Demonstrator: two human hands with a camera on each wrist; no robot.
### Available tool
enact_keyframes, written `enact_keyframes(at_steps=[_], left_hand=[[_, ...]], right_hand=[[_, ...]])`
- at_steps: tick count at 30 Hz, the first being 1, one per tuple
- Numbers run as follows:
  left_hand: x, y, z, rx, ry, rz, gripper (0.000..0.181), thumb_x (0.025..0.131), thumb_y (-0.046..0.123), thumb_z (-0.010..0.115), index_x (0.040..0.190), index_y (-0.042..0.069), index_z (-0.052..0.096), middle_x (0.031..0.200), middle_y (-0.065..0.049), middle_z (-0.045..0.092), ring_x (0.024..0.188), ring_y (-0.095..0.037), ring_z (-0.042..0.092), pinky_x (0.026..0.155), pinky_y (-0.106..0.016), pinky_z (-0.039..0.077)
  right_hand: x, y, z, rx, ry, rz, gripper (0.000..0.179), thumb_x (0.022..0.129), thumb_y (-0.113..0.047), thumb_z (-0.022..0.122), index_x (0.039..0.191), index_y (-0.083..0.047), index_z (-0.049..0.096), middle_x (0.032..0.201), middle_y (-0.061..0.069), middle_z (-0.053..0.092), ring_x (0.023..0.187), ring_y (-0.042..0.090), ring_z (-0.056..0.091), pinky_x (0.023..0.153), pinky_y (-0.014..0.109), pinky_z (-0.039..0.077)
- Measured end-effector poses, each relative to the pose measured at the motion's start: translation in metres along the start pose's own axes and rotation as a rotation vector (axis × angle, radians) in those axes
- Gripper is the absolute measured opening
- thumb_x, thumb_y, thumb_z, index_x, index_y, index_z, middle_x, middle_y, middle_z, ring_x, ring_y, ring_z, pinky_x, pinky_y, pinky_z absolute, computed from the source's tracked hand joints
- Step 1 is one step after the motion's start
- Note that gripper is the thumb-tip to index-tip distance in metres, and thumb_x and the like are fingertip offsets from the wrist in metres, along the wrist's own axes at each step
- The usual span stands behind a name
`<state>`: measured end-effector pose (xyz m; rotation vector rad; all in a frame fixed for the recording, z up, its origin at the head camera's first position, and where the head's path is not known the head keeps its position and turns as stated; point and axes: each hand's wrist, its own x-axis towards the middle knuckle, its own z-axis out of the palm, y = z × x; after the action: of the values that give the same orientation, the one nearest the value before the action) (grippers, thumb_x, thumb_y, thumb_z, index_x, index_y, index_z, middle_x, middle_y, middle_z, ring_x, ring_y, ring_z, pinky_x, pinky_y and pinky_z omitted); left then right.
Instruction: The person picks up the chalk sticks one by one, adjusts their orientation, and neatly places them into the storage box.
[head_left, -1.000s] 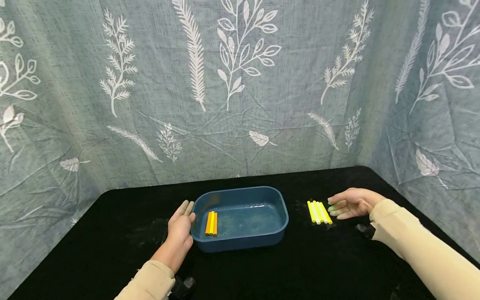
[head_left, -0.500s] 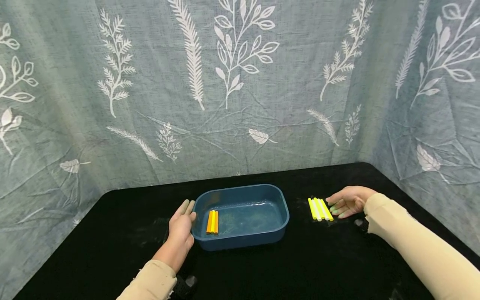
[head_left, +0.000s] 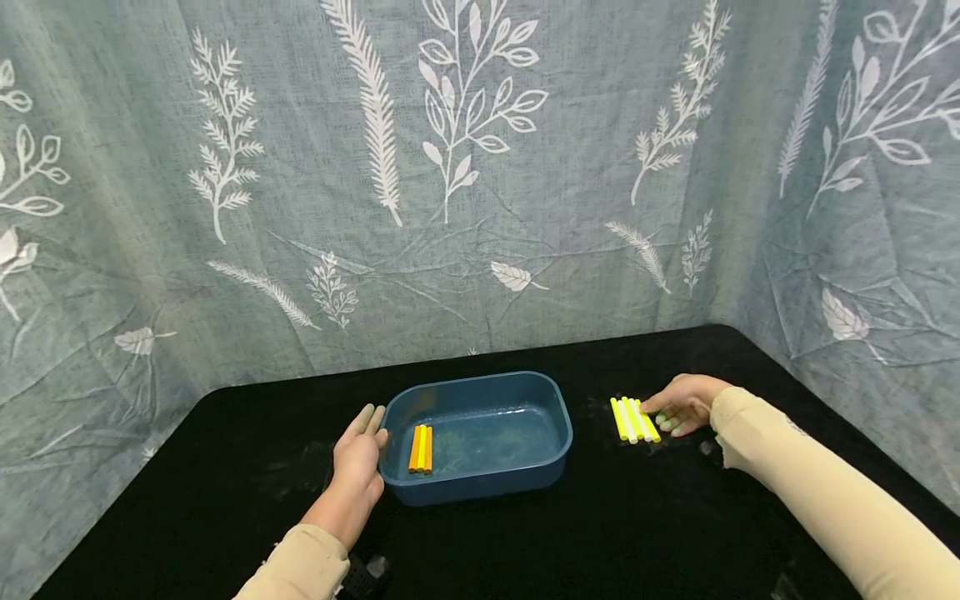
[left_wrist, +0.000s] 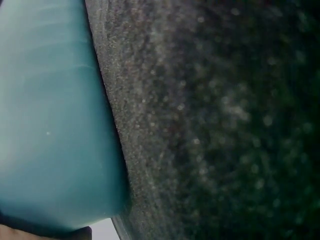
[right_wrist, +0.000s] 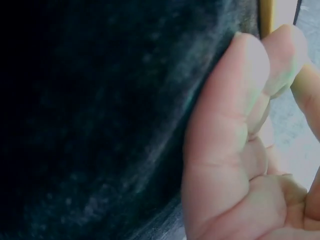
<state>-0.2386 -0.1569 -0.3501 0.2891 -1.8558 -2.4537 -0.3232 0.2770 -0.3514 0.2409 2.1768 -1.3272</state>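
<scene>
My left hand (head_left: 358,462) rests against the left end of a blue rectangular tub (head_left: 480,479), its fingers straight along the outside. The tub's wall (left_wrist: 55,125) fills the left side of the left wrist view. In it, near the left end, lie orange and yellow chalk sticks (head_left: 421,450) side by side. My right hand (head_left: 686,404) is at the right edge of a row of several yellow and white chalk sticks (head_left: 633,421) on the table. Its foremost fingertip overlaps the rightmost yellow stick, the other fingers loosely bent. In the right wrist view, the fingertips (right_wrist: 252,55) are beside a yellow stick (right_wrist: 266,17).
A black cloth (head_left: 555,542) covers the table, with faint dusty smudges. Behind and at the sides hangs a grey-green curtain (head_left: 315,167) with white leaf prints. The table's far edge runs close behind the tub.
My right hand has moved left, and its foremost finger now reaches over the rightmost chalk stick. The left hand and the tub stay put; the head view shifts slightly.
</scene>
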Motion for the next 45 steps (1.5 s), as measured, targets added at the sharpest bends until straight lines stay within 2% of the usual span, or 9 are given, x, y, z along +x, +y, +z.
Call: enact_keyframes(at_steps=[7, 13, 21, 26, 36, 42, 45], left_hand=[[-0.003, -0.005, -0.005, 0.004, -0.003, -0.006, 0.060, 0.103, -0.006, 0.024, 0.155, 0.006, -0.003, 0.161, -0.015, 0.002, 0.147, -0.031, 0.003, 0.119, -0.039, 0.019], [-0.002, 0.000, -0.008, 0.016, -0.019, 0.011, 0.060, 0.104, -0.004, 0.024, 0.155, 0.006, -0.004, 0.161, -0.015, 0.000, 0.147, -0.032, 0.002, 0.118, -0.037, 0.023], [-0.001, -0.002, -0.004, 0.009, -0.018, 0.004, 0.060, 0.103, -0.005, 0.023, 0.155, 0.006, -0.004, 0.161, -0.015, 0.000, 0.147, -0.032, 0.001, 0.118, -0.038, 0.021], [0.001, -0.001, -0.003, 0.005, -0.020, 0.012, 0.060, 0.103, -0.005, 0.023, 0.155, 0.006, -0.003, 0.161, -0.015, 0.000, 0.147, -0.031, 0.001, 0.119, -0.038, 0.020], [0.003, 0.002, 0.000, 0.023, -0.036, 0.015, 0.060, 0.103, -0.006, 0.023, 0.155, 0.006, -0.005, 0.161, -0.015, 0.000, 0.147, -0.032, 0.001, 0.118, -0.037, 0.022], [0.003, 0.002, -0.001, 0.030, -0.020, 0.002, 0.060, 0.103, -0.005, 0.024, 0.155, 0.007, -0.003, 0.162, -0.014, 0.001, 0.147, -0.030, 0.002, 0.119, -0.039, 0.018], [0.002, 0.001, -0.001, 0.025, -0.025, -0.002, 0.060, 0.103, -0.005, 0.024, 0.156, 0.007, -0.003, 0.162, -0.014, 0.002, 0.147, -0.030, 0.002, 0.119, -0.039, 0.018]], right_hand=[[0.000, 0.004, 0.006, -0.042, 0.026, -0.023, 0.017, 0.092, -0.017, 0.066, 0.089, -0.001, 0.063, 0.072, 0.003, 0.056, 0.062, 0.013, 0.056, 0.065, 0.026, 0.057], [0.003, -0.003, 0.009, -0.085, 0.049, -0.019, 0.018, 0.091, -0.014, 0.068, 0.076, -0.007, 0.060, 0.063, -0.001, 0.054, 0.057, 0.010, 0.054, 0.060, 0.023, 0.055], [0.003, 0.001, 0.003, -0.077, 0.046, -0.008, 0.020, 0.092, -0.016, 0.067, 0.077, -0.006, 0.058, 0.065, 0.000, 0.054, 0.058, 0.011, 0.052, 0.061, 0.023, 0.055], [0.003, -0.003, 0.004, -0.116, 0.060, -0.015, 0.022, 0.091, -0.017, 0.068, 0.074, -0.008, 0.057, 0.063, -0.001, 0.052, 0.056, 0.010, 0.051, 0.059, 0.022, 0.054], [-0.002, -0.006, 0.005, -0.129, 0.094, -0.001, 0.015, 0.089, -0.012, 0.062, 0.083, -0.003, 0.052, 0.069, 0.003, 0.048, 0.061, 0.015, 0.048, 0.060, 0.025, 0.052], [-0.003, -0.007, 0.005, -0.063, 0.072, 0.003, 0.010, 0.085, -0.010, 0.057, 0.081, -0.006, 0.049, 0.073, 0.003, 0.045, 0.063, 0.015, 0.047, 0.062, 0.025, 0.052], [-0.007, -0.003, 0.000, -0.024, 0.055, -0.010, 0.016, 0.085, -0.011, 0.057, 0.094, 0.001, 0.051, 0.084, 0.009, 0.051, 0.072, 0.018, 0.051, 0.069, 0.030, 0.056]])
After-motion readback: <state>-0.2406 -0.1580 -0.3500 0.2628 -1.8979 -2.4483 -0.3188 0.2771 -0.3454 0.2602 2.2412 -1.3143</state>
